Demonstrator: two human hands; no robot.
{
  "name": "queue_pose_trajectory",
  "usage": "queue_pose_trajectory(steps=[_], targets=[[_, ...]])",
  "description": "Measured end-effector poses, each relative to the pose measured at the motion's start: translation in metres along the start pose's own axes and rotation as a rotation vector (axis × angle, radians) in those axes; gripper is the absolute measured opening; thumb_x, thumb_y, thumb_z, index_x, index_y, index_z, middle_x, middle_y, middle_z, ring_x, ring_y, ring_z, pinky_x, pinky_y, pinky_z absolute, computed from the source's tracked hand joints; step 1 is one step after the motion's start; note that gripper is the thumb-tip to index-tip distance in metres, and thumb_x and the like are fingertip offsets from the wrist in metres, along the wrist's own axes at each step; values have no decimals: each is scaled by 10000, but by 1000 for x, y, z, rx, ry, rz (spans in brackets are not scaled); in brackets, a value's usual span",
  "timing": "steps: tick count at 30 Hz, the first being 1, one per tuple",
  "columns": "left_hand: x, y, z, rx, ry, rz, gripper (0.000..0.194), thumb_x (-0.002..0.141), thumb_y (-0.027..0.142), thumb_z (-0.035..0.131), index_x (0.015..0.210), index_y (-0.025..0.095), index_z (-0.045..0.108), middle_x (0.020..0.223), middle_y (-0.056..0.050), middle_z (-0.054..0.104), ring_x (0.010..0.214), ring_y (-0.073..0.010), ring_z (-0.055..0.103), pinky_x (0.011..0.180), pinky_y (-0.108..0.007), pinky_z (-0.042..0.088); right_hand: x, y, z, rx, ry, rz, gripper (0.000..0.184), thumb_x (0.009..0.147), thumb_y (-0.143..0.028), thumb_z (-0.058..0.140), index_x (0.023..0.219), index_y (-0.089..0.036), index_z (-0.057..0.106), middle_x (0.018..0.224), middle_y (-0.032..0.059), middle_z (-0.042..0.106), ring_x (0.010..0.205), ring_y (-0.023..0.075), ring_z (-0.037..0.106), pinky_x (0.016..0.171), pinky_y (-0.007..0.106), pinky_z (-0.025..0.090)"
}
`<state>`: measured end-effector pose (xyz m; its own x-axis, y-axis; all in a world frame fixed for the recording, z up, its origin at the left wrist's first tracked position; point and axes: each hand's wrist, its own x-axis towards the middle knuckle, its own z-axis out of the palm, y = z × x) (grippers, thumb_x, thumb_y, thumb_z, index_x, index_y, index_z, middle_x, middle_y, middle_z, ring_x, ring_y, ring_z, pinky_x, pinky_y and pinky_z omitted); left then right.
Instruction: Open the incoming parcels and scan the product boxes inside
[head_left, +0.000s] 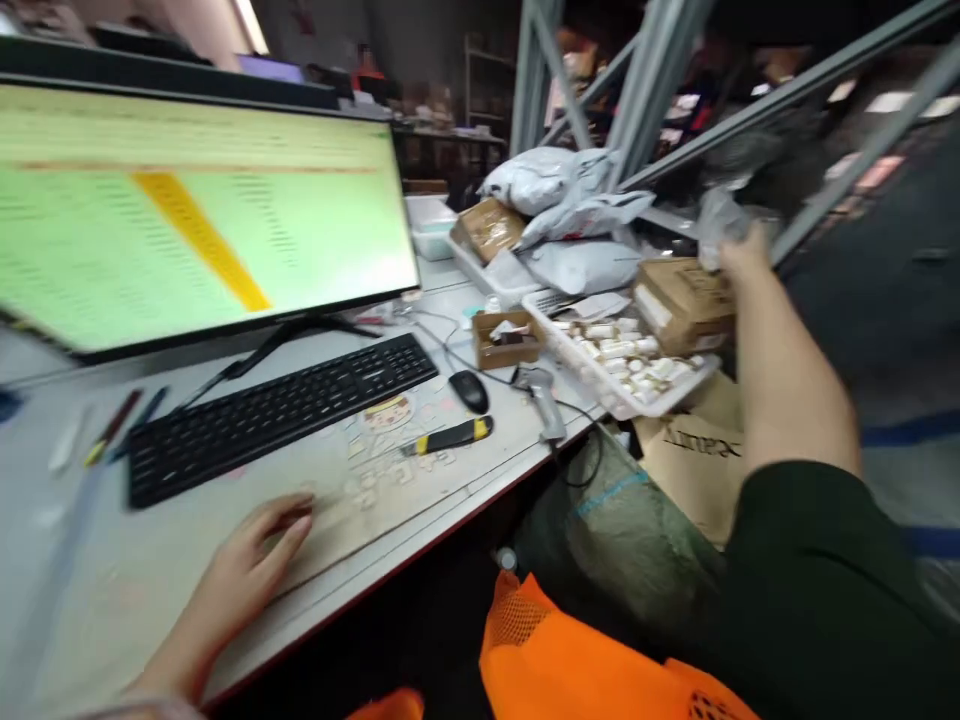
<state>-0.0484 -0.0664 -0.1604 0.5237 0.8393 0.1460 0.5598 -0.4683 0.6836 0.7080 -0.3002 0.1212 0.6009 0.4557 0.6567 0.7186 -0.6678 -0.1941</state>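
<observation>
My left hand rests on the desk mat in front of the black keyboard, thumb and fingers slightly apart, holding nothing. Stretched out far to the right, my right hand grips a crumpled, translucent plastic bag; motion blurs it and its contents cannot be made out. Just below that hand is a brown cardboard box, at the edge of a white plastic basket with many small white bottles. A yellow-and-black utility knife lies on the mat between the hands.
A monitor stands at the left. Beside the mouse are a handheld scanner and a small brown tray. Grey mailer bags are piled behind. Metal rack posts rise at the back; a large sack stands below the desk edge.
</observation>
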Motion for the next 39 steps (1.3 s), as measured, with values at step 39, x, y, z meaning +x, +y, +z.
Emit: queue_pose_trajectory(steps=[39], targets=[[95,-40,-35,415,225,-464,620,1024,491,493,1563,186,518,1745,-166,272,1659,-359,127,1305,-703,162,-310,-277,251,542,-278,-430,561,915,-510,570,1298,-143,751,1421,189,656,1299,381,632,1149,562,505]])
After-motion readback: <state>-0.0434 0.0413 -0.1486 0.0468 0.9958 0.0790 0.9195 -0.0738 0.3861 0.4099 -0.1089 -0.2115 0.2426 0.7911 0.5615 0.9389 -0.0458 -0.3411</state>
